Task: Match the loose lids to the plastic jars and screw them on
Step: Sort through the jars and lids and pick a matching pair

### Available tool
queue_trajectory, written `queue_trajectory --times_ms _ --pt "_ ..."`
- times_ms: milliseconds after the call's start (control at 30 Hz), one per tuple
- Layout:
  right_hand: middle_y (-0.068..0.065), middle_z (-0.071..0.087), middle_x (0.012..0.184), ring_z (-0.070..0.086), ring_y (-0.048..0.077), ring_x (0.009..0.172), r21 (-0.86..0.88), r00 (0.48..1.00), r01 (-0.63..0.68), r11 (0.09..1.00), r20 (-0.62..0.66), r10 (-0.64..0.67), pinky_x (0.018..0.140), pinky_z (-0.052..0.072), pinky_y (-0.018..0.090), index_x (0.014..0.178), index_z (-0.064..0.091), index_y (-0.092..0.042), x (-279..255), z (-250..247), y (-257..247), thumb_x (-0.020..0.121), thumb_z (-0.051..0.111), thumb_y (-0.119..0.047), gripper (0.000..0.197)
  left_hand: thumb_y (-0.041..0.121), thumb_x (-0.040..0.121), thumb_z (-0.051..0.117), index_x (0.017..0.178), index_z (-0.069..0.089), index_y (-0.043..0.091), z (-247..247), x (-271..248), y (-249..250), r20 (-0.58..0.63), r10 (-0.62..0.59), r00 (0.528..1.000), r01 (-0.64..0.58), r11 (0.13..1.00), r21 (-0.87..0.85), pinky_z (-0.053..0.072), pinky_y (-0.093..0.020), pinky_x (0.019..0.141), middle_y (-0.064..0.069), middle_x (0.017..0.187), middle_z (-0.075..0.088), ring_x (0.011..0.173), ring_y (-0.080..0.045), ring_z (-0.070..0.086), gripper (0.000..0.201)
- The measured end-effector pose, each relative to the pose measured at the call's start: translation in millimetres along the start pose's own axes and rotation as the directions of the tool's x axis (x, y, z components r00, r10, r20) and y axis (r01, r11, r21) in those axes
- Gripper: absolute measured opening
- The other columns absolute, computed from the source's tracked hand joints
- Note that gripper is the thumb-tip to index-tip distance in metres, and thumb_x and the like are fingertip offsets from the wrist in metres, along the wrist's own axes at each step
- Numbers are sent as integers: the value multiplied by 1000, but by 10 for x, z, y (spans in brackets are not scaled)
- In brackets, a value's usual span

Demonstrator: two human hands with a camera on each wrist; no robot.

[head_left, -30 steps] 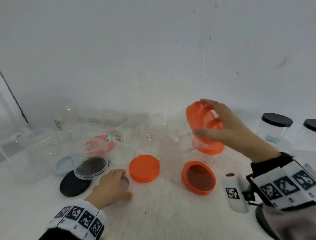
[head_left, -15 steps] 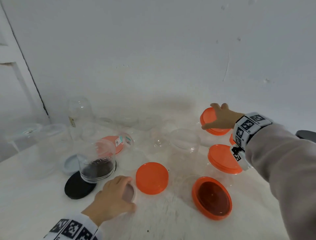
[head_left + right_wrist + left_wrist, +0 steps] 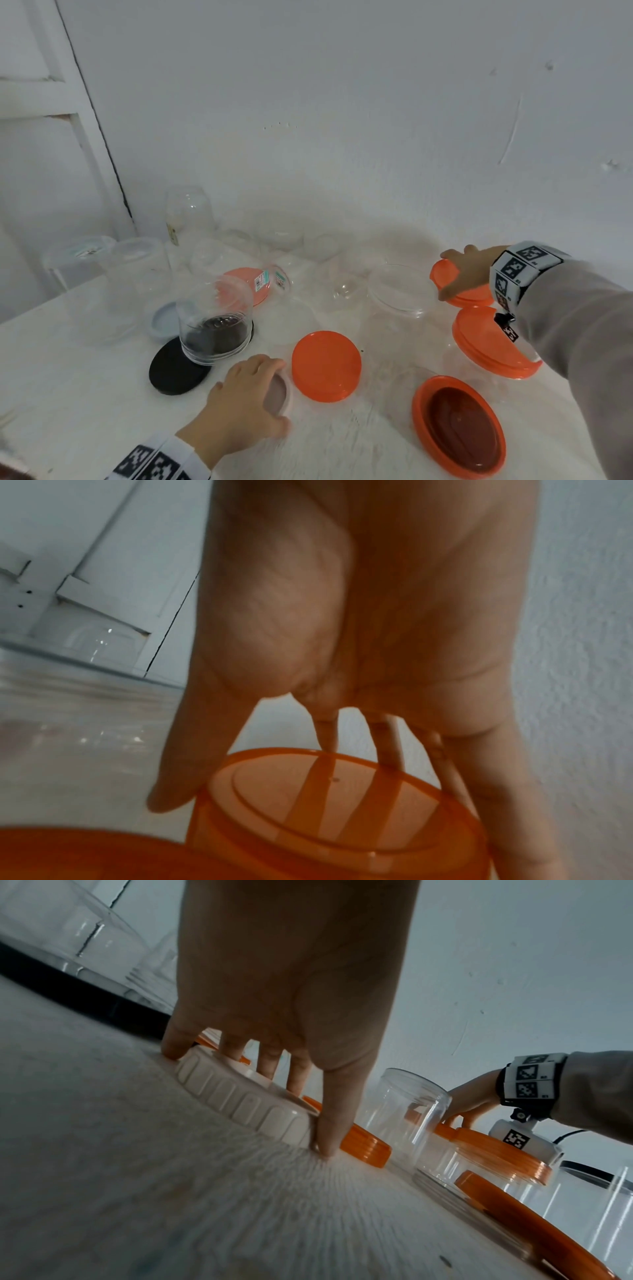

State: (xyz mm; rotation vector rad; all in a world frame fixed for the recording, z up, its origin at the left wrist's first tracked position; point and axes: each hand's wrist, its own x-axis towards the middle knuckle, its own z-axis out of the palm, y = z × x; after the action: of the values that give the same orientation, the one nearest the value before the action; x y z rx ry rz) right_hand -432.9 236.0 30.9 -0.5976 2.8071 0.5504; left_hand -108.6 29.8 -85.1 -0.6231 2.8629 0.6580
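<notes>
My left hand (image 3: 270, 394) grips a white ribbed lid (image 3: 285, 399) that lies flat on the table near the front; in the left wrist view the thumb and fingers (image 3: 329, 1134) curl round the white lid (image 3: 240, 1096). At the far right my right hand (image 3: 448, 274) holds a small orange lid (image 3: 440, 279) tilted on edge, just above another orange lid (image 3: 474, 299). The right wrist view shows the held orange lid (image 3: 325, 804) between thumb and fingers. An open clear jar (image 3: 397, 301) stands left of that hand.
A loose orange lid (image 3: 325, 365) lies mid-table, and an upturned orange lid (image 3: 459, 425) at front right. An orange-lidded jar (image 3: 493, 342) stands under my right forearm. A clear jar (image 3: 214, 318) sits on a black lid (image 3: 174, 371) beside a grey lid (image 3: 161, 320). Several clear jars line the wall.
My right hand has carried the orange lid from above the middle jar out to the far right and lower. The left hand has stayed on the white lid. The view has swung left.
</notes>
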Motion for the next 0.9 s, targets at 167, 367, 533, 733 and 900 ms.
queue_trajectory --times_ms 167,367,533,733,900 --pt "6 26 154 39 31 135 28 999 37 999 -16 -36 104 37 44 153 10 -30 -35 -100 -34 82 56 -69 93 50 78 66 144 22 38 -6 -4 6 5 -11 1000 11 1000 3 26 -38 113 15 148 18 138 -15 21 80" --pt "15 34 149 44 30 128 197 912 345 918 -302 -278 105 38 38 152 24 -14 -301 -571 -467 98 51 -42 67 48 77 68 145 23 35 13 8 -14 0 0 1000 0 1000 -4 25 -37 113 13 148 20 138 -16 20 82" --pt "9 36 147 38 27 131 37 757 584 811 -385 -528 105 38 41 150 28 -18 -619 -598 -1220 95 55 -44 67 47 77 69 145 24 32 26 20 -40 -8 20 1000 -20 999 -32 22 -36 115 11 149 22 139 -18 21 83" --pt "6 38 141 37 27 128 -187 772 542 819 -275 -574 95 41 40 146 32 -19 -545 -256 -1854 84 71 -32 73 49 77 68 145 25 30 27 31 -30 -23 18 1000 -19 1000 -12 26 -36 113 11 148 26 136 -18 25 83" --pt "6 29 149 28 31 135 -182 826 452 873 -284 -486 101 34 45 147 29 -21 -402 -24 -1903 89 61 -25 66 48 77 68 146 25 30 26 33 -15 -19 13 1000 -13 1000 -5 28 -36 112 10 148 26 136 -19 26 84"
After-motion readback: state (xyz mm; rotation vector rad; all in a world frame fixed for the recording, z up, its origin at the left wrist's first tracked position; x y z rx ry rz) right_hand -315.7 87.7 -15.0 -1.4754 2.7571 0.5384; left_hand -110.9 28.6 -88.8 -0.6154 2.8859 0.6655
